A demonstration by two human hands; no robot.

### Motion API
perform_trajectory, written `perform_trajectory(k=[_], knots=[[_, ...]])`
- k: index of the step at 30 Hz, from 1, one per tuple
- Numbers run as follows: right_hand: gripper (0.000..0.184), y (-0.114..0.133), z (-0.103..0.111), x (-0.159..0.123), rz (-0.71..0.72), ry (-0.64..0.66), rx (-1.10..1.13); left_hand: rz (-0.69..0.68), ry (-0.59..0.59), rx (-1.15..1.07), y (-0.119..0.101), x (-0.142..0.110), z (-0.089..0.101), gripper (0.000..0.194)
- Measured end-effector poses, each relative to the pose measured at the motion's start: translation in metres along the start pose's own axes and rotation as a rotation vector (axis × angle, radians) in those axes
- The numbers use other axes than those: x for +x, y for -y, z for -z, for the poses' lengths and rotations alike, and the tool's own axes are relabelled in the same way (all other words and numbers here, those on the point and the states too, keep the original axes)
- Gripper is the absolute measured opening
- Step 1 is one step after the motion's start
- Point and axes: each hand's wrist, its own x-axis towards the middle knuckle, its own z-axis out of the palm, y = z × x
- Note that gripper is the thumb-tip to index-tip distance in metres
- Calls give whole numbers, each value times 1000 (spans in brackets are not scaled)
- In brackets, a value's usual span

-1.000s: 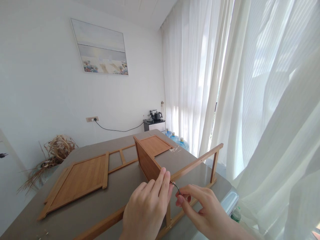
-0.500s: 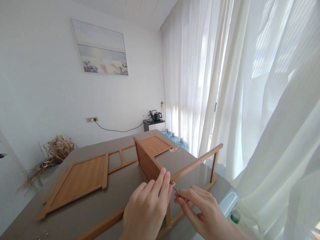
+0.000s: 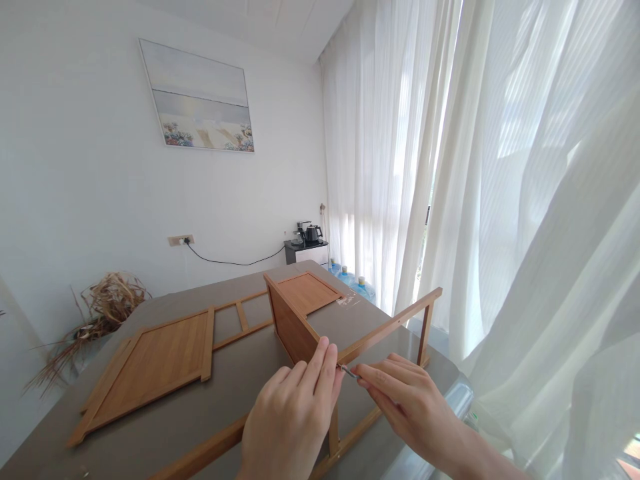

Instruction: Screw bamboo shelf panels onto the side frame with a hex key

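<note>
My left hand (image 3: pixel 295 410) is closed around the corner where a standing wooden panel (image 3: pixel 290 320) meets a wooden frame (image 3: pixel 390 327). Its fingers hide most of that joint. Between the thumb and fingers of my right hand (image 3: pixel 407 407) is a thin metal hex key (image 3: pixel 350 372), its tip at the joint beside my left fingertips. Whether it sits in a bolt head is too small to tell. The frame lies on its side, with one long rail reaching toward the window.
On the grey-brown table (image 3: pixel 240 380) lie a slatted wooden panel (image 3: pixel 155 360), a ladder-like frame (image 3: pixel 243 317) and another panel (image 3: pixel 310 291). Behind stand a cabinet (image 3: pixel 307 253) with a kettle (image 3: pixel 313 233) and blue water bottles (image 3: pixel 361 288). Sheer curtains (image 3: pixel 450 200) hang at right.
My right hand has moved slightly up and turned, swinging the hex key to a flatter angle. My left hand stays at the joint. The whole view has shifted a little.
</note>
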Motion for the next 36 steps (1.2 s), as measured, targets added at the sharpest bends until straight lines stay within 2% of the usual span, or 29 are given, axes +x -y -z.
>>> perform_trajectory(k=[12, 19, 25, 27, 29, 33, 36], knots=[[19, 4, 9, 1, 48, 16, -115, 2, 0, 1, 0, -1, -1, 26], [26, 7, 17, 7, 34, 73, -146, -9, 10, 4, 0, 0, 1, 26], [23, 7, 23, 11, 23, 130, -173, -2, 21, -2, 0, 0, 1, 26], [21, 9, 20, 10, -19, 147, -153, -1, 24, -5, 0, 0, 0, 26], [19, 13, 15, 7, -120, 163, -74, 0, 18, -5, 0, 0, 0, 26], [18, 22, 1, 4, -380, 198, 322, -2, 9, -3, 0, -1, -1, 27], [21, 28, -8, 4, -489, 188, 550, -5, 14, 3, 0, -2, -1, 28]])
